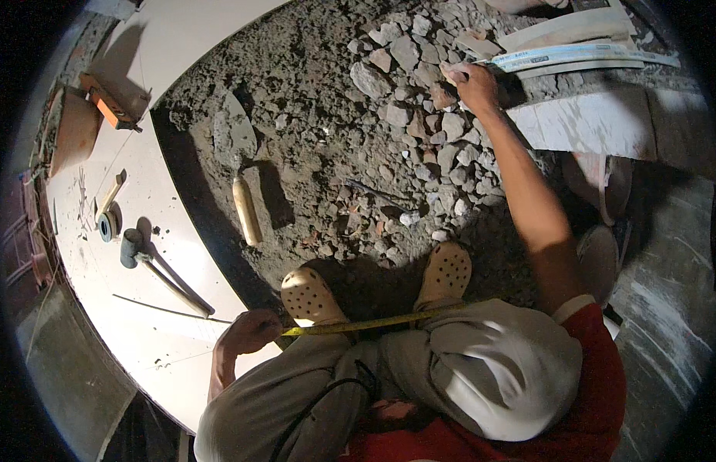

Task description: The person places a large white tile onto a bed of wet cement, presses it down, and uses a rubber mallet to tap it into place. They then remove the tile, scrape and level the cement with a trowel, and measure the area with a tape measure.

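A yellow tape measure strip [358, 324] runs from my left hand [254, 331] across my shins toward my right knee. My left hand is closed round its end, beside the edge of the pale tiled floor. My right arm is stretched far forward, and my right hand [478, 86] is bent at the fingers among grey stones [405, 52]. Its fingertips are pinched together at a pale spot; what they hold, if anything, I cannot make out. A trowel [247, 209] with a wooden handle lies on the rough mortar bed, its blade smeared grey.
On the pale tiles [181, 254] at left lie a black-headed mallet [131, 248], a small roll [107, 226] and an orange tool [108, 104]. Pale strips, one light blue [558, 55], rest at the far right beside a white slab [581, 123]. My clogs [311, 296] stand on the rubble.
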### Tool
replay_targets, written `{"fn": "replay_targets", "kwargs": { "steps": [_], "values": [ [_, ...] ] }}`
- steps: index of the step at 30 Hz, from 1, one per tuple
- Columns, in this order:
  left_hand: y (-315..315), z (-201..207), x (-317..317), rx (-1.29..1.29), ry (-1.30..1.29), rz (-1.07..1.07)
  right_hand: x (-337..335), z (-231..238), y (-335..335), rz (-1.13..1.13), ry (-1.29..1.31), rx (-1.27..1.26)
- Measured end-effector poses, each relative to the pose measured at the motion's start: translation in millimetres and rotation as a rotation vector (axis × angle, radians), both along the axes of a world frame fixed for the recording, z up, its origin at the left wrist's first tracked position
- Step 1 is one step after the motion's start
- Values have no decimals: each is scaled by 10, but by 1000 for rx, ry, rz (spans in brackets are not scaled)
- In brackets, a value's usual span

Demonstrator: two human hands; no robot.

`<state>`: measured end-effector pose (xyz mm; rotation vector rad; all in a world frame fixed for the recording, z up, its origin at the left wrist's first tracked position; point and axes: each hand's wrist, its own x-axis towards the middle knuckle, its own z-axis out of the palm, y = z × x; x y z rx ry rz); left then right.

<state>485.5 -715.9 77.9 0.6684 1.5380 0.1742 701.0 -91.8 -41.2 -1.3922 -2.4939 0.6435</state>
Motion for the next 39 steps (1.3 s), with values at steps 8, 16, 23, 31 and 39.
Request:
{"fn": "replay_targets", "kwargs": {
  "steps": [8,16,23,31,39],
  "values": [
    [85,-16,-82,192,22,-96,-637,95,-584,407,173,255],
    [114,111,-7,-10,70,-77,-1186,178,-884,458,-198,57],
    [84,78,-31,-95,59,-36,-1285,332,-771,378,-270,-206],
    [-8,84,-54,-43,10,15,-1442,148,-635,382,-15,117],
    [13,118,-54,-113,114,-101,-1614,-21,-379,401,75,129]
  ]
}}
